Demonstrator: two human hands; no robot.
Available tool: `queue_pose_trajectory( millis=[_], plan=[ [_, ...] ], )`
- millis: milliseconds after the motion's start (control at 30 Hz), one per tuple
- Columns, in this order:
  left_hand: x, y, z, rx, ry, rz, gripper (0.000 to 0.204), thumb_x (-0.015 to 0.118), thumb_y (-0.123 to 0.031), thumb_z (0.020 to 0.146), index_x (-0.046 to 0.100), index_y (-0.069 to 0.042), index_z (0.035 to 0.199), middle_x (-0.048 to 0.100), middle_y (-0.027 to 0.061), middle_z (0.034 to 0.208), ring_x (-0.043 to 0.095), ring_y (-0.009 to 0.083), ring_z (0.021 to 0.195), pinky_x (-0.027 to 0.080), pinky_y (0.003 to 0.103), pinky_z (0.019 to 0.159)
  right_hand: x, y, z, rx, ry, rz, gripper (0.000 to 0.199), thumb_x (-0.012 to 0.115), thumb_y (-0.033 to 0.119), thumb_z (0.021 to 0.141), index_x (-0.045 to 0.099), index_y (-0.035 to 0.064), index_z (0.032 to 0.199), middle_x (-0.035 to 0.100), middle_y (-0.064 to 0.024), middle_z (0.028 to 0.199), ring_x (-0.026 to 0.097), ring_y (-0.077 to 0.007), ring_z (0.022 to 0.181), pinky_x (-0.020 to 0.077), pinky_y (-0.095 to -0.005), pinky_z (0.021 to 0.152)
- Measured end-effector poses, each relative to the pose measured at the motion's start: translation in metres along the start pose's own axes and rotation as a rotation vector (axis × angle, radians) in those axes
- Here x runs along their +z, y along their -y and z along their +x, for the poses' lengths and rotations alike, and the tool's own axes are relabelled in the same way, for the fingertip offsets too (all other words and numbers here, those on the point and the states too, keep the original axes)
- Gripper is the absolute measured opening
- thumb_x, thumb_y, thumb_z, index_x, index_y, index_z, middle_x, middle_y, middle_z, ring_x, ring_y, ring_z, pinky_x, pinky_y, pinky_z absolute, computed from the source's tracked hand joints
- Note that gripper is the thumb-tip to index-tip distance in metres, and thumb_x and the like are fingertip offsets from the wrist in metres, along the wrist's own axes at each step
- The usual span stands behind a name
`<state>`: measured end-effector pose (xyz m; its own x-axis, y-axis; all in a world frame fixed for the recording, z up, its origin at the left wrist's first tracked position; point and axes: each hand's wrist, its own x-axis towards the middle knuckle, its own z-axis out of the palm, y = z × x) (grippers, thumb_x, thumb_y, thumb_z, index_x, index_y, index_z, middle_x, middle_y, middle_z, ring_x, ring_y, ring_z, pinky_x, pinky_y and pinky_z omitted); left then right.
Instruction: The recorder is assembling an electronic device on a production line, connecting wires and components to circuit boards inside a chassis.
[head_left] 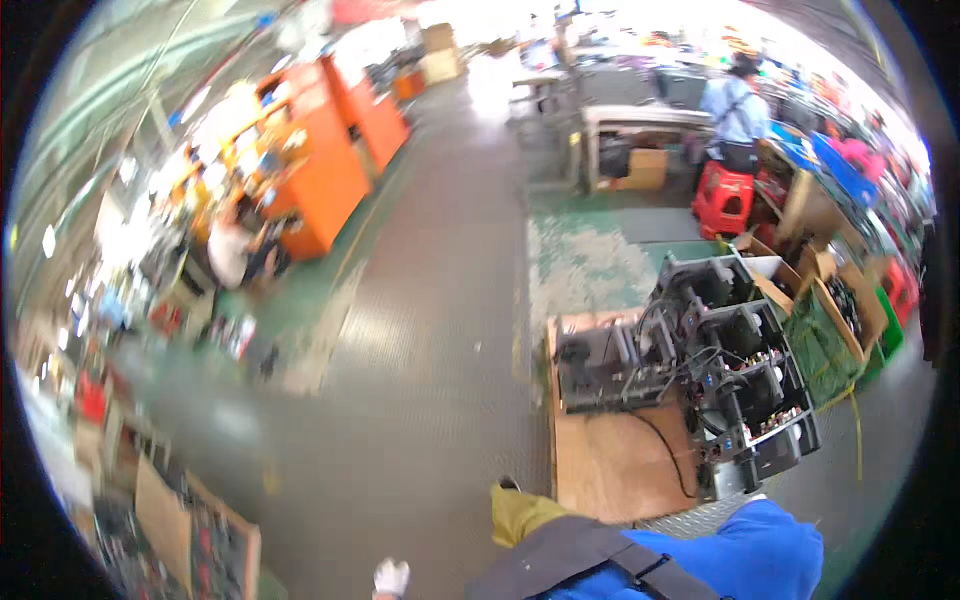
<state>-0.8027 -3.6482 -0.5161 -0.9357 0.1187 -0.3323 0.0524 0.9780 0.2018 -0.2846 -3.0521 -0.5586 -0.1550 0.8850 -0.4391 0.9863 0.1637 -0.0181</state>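
My left hand [392,577], in a white glove, hangs over the grey walkway at the lower edge, apart from any object. Its fingers are too small and blurred to read. Of my right hand [757,497] only a pale sliver shows past the blue sleeve [765,545], close to the near end of a group of black machine units [735,370]; I cannot make out whether it touches them. The units have open frames, cables and round dark parts, and they stand on a wooden board [625,465]. A black cable [665,440] trails across that board.
A grey walkway [430,300] runs ahead. Orange cabinets [320,170] and a seated person [230,250] are on the left. Open cartons [165,520] lie lower left. On the right are a person [738,115] by a red stool [724,200], a workbench [650,115] and more cartons [845,310].
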Motion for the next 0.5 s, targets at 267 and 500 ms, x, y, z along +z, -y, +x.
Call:
queue_pose_trajectory(
  millis=[267,500],
  plan=[
    [-0.061,-0.041,0.249,0.236,0.578,0.267,0.043,0.043,-0.037,0.095,0.068,-0.003,0.102,0.068,0.0204,0.102,0.062,0.0429,0.099,0.051,0.05,0.078,-0.089,0.484,0.103,-0.798,0.52,0.283,0.042,0.051,0.045,0.092,0.067,0.0062,0.097,0.067,-0.0185,0.091,0.064,-0.0375,0.087,0.0494,-0.0479,0.078],
    [-0.112,-0.157,0.52,0.497,0.462,0.605,0.033,0.044,-0.031,0.096,0.07,-0.011,0.101,0.069,0.019,0.095,0.066,0.0373,0.087,0.051,0.048,0.072,-0.377,0.783,0.165,-1.323,0.28,0.738,0.05,0.053,0.037,0.097,0.051,0.0004,0.132,0.061,-0.0227,0.121,0.059,-0.0342,0.113,0.0471,-0.0405,0.095]
  ],
)
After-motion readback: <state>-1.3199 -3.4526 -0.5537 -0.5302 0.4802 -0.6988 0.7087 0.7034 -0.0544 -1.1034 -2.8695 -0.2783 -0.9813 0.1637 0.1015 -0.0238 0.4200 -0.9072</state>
